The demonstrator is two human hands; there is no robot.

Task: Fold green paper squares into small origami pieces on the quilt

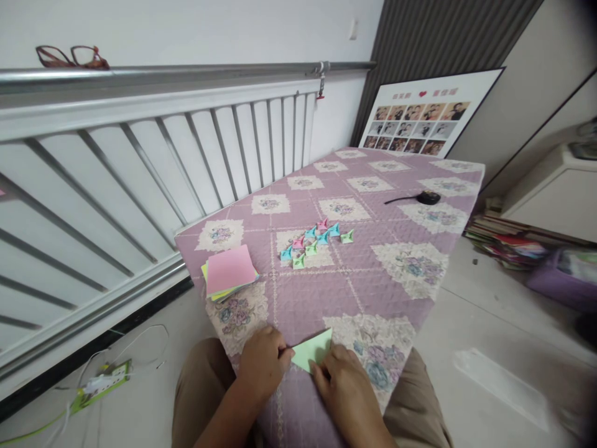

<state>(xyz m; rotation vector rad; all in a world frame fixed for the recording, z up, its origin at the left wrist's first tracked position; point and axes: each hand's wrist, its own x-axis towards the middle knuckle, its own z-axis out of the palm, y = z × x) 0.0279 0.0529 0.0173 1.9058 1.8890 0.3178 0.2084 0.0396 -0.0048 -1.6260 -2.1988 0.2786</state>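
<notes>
A pale green sheet of folding paper (311, 350), folded to a triangle-like shape, is between my hands at the near end of the table. My left hand (265, 358) pinches its left corner between thumb and fingers. On its right side, my right hand (339, 373) grips the paper, thumb below and curled fingers above. Farther up the cloth sits a group of several small folded paper pieces (311, 247) in pink, blue and green. To the left lies a stack of square coloured paper (231, 270), pink on top, with yellow and other colours showing beneath.
A purple flowered cloth (317, 292) covers the table. A black object with a thin tail (428, 198) lies at the far right. The white radiator (233, 149) runs along the left edge, with glasses (74, 57) on the pipe above. A power strip (105, 382) is on the floor.
</notes>
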